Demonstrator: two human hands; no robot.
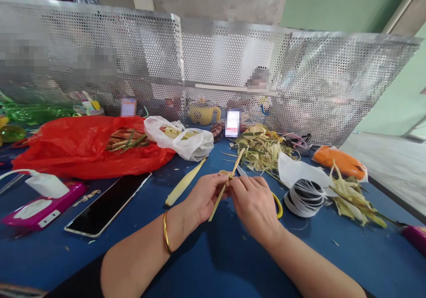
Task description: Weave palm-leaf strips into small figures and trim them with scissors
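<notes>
Above the blue table, my left hand (207, 196) and my right hand (254, 205) meet, their fingers pinched together on a thin pale corn-husk strip (238, 159). One end of the strip sticks up past the fingertips and the other hangs below; a small loop shows by the left fingers. The exact spot of the grip is partly hidden. Under my right hand lie scissors, with a yellow handle (278, 205) and part of a blade showing. A folded pale husk (184, 185) rests left of my hands. A spool of white string (304, 199) stands to the right.
A heap of dried husks (262, 149) lies behind my hands. Further left are a red plastic bag (76, 145), a white bag (196, 146), a phone (109, 205) and a purple power strip (63, 205). An orange packet (339, 161) sits right. Perforated metal panels (226, 58) stand behind.
</notes>
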